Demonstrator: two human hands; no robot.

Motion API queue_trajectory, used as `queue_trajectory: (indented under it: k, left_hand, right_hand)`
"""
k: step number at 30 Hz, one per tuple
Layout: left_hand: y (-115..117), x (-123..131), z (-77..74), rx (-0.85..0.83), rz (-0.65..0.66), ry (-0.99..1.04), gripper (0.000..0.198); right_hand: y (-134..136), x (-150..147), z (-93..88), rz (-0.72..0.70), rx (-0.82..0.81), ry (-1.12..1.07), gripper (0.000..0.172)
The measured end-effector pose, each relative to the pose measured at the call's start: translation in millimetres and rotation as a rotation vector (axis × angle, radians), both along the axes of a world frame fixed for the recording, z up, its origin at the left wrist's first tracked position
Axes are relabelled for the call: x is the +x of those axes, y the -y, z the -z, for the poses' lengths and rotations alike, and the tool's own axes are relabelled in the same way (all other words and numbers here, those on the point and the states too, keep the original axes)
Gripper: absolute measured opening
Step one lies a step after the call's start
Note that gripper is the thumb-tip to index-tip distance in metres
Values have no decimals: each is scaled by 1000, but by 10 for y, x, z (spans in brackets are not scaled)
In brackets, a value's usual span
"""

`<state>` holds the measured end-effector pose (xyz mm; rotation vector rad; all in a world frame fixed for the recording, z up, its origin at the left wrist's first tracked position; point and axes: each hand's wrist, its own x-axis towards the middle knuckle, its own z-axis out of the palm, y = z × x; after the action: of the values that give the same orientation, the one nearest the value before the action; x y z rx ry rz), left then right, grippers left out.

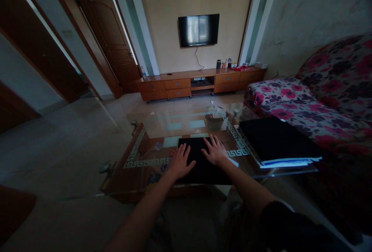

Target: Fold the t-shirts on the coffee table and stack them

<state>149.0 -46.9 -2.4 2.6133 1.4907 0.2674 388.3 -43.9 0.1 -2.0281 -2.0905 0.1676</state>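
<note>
A flat black sheet or folder (200, 166) lies on the near part of a glass coffee table (151, 163). My left hand (180, 161) rests flat on its left edge with the fingers spread. My right hand (214, 151) lies flat on its upper right part, fingers also spread. Neither hand grips anything. To the right on the table sits a stack of papers topped by a large black cover (276, 139).
A small dish or ashtray (216, 118) stands at the table's far side. A floral sofa (319, 100) borders the right. A wooden TV cabinet (200, 83) and wall TV (198, 30) are at the far wall. Open tiled floor (64, 147) lies to the left.
</note>
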Motion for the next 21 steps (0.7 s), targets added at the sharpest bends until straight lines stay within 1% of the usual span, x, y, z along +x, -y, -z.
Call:
queue_trajectory:
  k: [2, 4, 8, 10, 12, 14, 16, 19, 21]
  left_hand:
    - [36, 23, -7, 4, -20, -2, 81]
    - [87, 70, -33, 8, -74, -4, 80]
    - [138, 171, -145, 34, -200, 5, 61]
    - [95, 188, -200, 69, -191, 15, 54]
    - [5, 177, -217, 110, -146, 26, 52]
    - [-106, 149, -188, 123, -112, 32, 60]
    - [-203, 121, -128, 81, -112, 26, 64]
    - [-275, 98, -48, -1, -114, 9, 61]
    - [-277, 97, -24, -3, -102, 4, 60]
  right_hand:
    - [11, 12, -18, -26, 7, 7, 71]
    - [38, -2, -39, -49, 13, 14, 70]
    - [124, -122, -75, -101, 79, 59, 66]
    - [161, -222, -91, -127, 99, 76, 68]
    - [181, -321, -105, -152, 90, 72, 71]
    - [186, -396, -114, -170, 77, 59, 71]
    - [181, -438, -123, -175, 71, 51, 68]
    - [172, -461, -137, -172, 49, 48, 63]
    - [168, -475, -139, -177, 35, 57, 62]
